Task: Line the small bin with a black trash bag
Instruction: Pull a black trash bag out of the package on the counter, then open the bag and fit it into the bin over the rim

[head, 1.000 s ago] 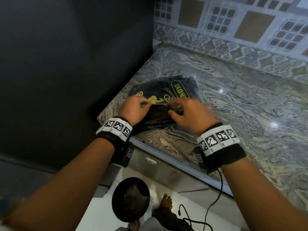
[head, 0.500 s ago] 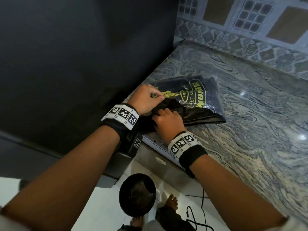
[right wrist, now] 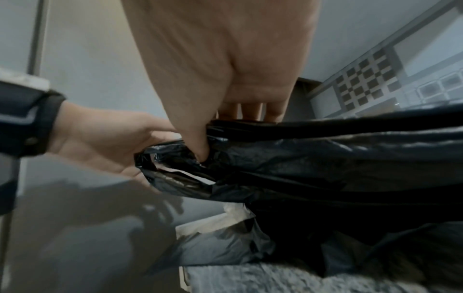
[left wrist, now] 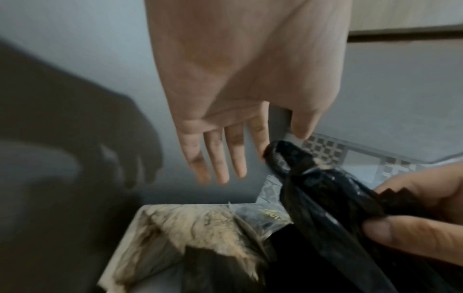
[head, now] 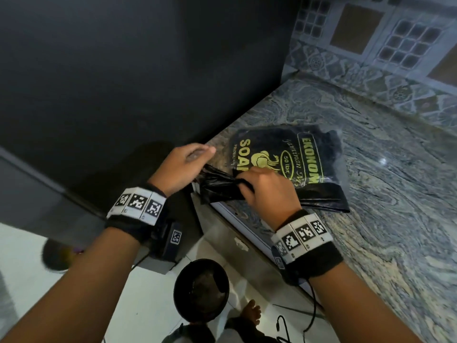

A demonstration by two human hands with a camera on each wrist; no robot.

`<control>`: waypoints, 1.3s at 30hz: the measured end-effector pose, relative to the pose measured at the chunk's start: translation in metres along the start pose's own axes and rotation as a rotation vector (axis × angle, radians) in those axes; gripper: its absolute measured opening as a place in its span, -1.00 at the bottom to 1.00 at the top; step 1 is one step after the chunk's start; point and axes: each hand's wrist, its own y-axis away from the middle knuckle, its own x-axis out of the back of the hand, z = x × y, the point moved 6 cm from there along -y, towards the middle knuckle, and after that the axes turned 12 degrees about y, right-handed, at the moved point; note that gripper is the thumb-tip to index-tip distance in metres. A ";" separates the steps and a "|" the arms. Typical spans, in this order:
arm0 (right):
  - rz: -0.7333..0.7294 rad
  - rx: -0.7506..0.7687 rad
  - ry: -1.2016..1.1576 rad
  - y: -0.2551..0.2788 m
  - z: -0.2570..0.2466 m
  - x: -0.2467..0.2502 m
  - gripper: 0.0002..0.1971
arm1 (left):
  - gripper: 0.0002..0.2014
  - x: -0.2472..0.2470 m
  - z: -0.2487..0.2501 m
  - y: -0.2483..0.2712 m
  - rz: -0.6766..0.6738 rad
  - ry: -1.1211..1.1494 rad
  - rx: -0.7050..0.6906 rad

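The crumpled, glossy black plastic trash bag [head: 220,188] hangs bunched over the edge of the veined grey stone counter [head: 385,219], pinched by the right hand [head: 268,191]. The left hand [head: 181,167] is open-fingered beside it. Yanking could tear the film or drag the printed bag packet [head: 284,157] off; the small round black bin [head: 200,290] waits below.

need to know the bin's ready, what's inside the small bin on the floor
Looking down into the small bin, the head view shows a dark interior with a dull brownish patch at the bottom and no bag lining it. What that patch is cannot be told. The black trash bag is up at the counter, gripped by the right hand.
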 end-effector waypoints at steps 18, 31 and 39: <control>0.083 0.090 -0.238 0.062 -0.077 0.037 -0.73 | -0.74 0.013 -0.001 0.147 0.094 0.601 0.128; 0.088 0.269 -0.631 0.069 -0.175 0.052 -0.76 | -0.80 0.100 0.016 0.257 0.288 0.502 -0.090; 0.022 0.141 -0.622 0.061 -0.165 0.016 -0.90 | -0.86 0.128 -0.020 0.286 0.504 0.370 0.031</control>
